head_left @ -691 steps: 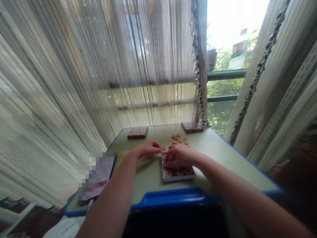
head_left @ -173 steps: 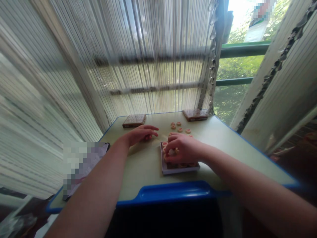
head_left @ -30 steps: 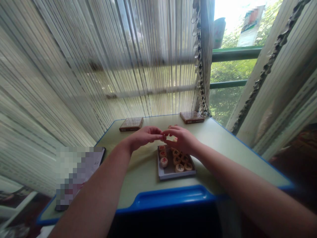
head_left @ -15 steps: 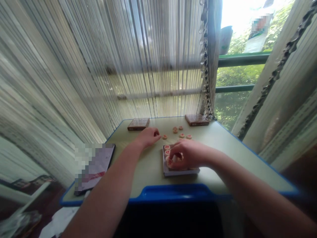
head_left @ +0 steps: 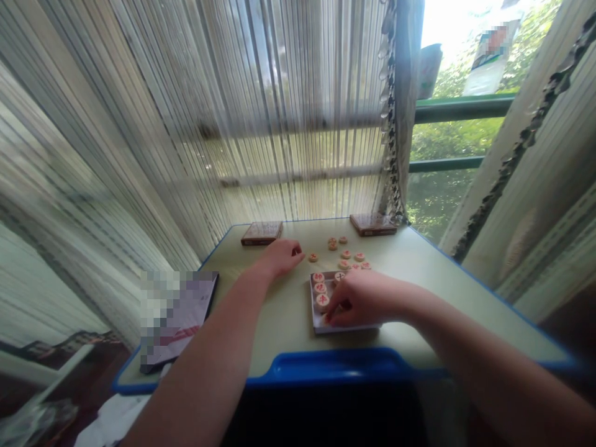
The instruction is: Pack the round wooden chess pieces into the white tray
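Note:
Over the front left part of a shallow box (head_left: 347, 329), my right hand (head_left: 361, 298) has its fingers pinched on a round xiangqi piece (head_left: 325, 320), partly hidden by the fingertips. A column of pieces with red characters (head_left: 322, 301) lies along the box's left side. One more piece (head_left: 339, 277) shows at the box's back, and my hand hides much of the inside. My left hand (head_left: 285, 253) rests on the table with its fingers curled together; whether anything is in them does not show. Just right of its fingertips lies a single piece (head_left: 313, 257).
Several loose pieces (head_left: 346, 254) lie behind the box. Flat brown boxes stand at the back left (head_left: 262, 233) and back right (head_left: 374, 225). A dark-edged tablet-like slab (head_left: 186, 316) lies at the table's left edge. The table (head_left: 279, 310) has a blue rim; string curtains hang behind.
My right hand has moved toward the box's front left corner. A piece it covered before now shows in the left column. My left hand has stayed nearly still.

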Demonstrator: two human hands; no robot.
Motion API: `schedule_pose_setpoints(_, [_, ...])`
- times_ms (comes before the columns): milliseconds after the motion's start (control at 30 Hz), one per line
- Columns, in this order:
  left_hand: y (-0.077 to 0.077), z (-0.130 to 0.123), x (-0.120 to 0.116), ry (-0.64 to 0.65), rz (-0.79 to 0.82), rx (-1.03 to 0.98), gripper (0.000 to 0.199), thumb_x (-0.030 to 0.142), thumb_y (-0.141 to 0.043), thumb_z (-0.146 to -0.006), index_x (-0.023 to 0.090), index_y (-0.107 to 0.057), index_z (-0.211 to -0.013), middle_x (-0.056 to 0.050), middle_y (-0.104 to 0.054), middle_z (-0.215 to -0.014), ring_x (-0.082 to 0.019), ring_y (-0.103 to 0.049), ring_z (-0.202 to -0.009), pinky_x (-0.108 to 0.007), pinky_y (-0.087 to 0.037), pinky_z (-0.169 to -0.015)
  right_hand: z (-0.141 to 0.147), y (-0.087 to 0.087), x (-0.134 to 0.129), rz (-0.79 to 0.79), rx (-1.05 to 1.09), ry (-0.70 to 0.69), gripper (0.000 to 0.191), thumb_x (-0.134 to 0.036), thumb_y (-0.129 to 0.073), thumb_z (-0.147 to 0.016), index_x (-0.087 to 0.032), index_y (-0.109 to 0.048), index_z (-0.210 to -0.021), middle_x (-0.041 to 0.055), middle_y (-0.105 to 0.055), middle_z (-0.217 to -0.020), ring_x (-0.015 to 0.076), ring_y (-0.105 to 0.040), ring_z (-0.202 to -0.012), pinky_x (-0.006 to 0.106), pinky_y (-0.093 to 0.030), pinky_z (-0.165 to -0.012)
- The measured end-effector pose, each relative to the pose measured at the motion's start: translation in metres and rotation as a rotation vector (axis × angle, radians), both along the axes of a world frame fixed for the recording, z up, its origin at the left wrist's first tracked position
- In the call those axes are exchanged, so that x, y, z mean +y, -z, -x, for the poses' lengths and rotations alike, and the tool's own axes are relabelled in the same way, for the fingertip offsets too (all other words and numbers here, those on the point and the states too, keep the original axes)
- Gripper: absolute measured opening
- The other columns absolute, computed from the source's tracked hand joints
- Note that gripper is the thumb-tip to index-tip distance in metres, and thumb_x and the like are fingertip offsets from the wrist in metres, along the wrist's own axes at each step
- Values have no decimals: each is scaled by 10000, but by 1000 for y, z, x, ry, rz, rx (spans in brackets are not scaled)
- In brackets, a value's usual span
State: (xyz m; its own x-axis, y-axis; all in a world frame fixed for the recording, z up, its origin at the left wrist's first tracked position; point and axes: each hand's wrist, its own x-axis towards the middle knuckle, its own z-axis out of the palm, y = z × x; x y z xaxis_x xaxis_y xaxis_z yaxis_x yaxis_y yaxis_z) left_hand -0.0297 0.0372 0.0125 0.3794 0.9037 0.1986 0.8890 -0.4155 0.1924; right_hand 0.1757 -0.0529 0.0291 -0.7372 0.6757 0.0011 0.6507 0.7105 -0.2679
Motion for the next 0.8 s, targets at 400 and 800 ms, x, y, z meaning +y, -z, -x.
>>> schedule_pose_setpoints(400, [0, -2, -1, -3, 8, 34, 306, 376, -497, -781, 144, -681, -857, -90, -677, -810, -203, -598, -729, -287, -419, -650, 0, -2, -4, -70, -62, -31, 229, -276, -526, -713, -195, -654, -540, -13, -532, -474, 76, -304, -404, 231, -239, -436])
schedule_pose_setpoints(800, [2, -1, 1, -1, -2, 65, 312, 388, -482, -779, 168, -686, -869, -77, -681, -819, -201, -602, -737, -281, -419, -654, -2, 0, 0, -29, -23, -40, 206, -268, -516, -717, -209, -661, -583, -22, -537, -494, 79, -347, -434, 226, -255, -466])
